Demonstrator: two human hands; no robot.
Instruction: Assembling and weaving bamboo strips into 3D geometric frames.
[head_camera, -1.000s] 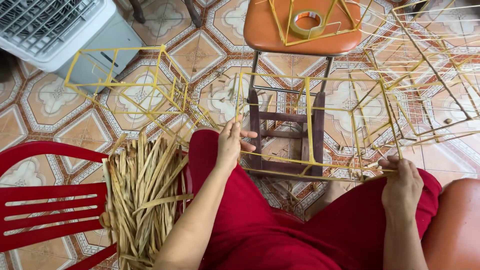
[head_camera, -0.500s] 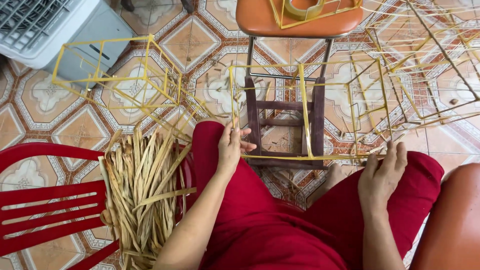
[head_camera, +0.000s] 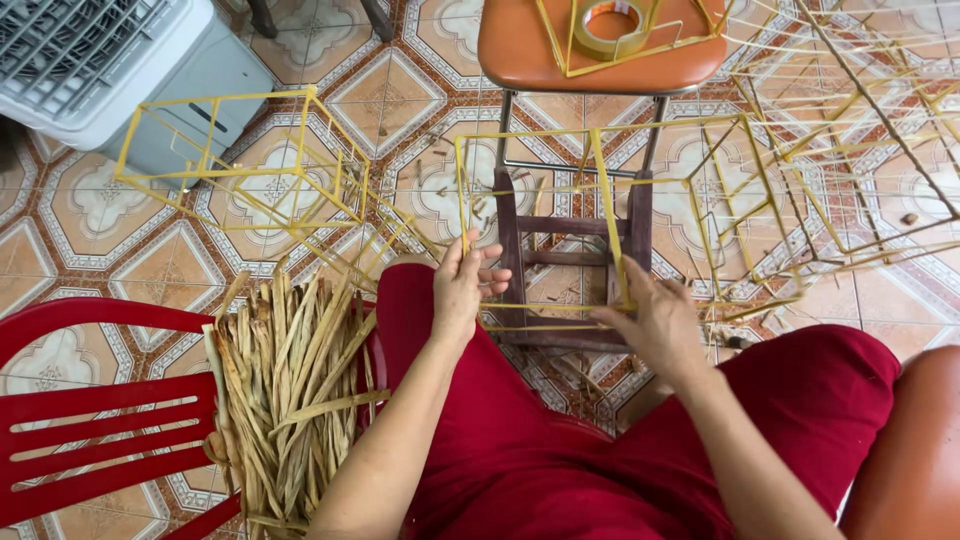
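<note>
Yellow stick frame (head_camera: 540, 220), red trousers (head_camera: 560, 440), orange stool (head_camera: 520, 50), patterned terracotta-and-white floor tiles (head_camera: 80, 220).

Left hand (head_camera: 462, 290) pinches the near-left upright of a yellow stick frame (head_camera: 530, 140); right hand (head_camera: 655, 320) grips its bottom rail by the right upright. Both closed on the sticks, over red-clothed knees. Small wooden stool (head_camera: 575, 255) shows through the frame at 12 o'clock. Beyond it an orange stool (head_camera: 520, 50) carrying a tape roll (head_camera: 612, 25). Leaf strips (head_camera: 285, 390) piled at 9 o'clock, beside a red chair (head_camera: 90, 420). Second frame (head_camera: 240, 170) at 10 o'clock, a grey fan unit (head_camera: 100, 60) behind it. More frames (head_camera: 840, 150) tangled at 2 o'clock. Patterned tile floor (head_camera: 60, 220).
</note>
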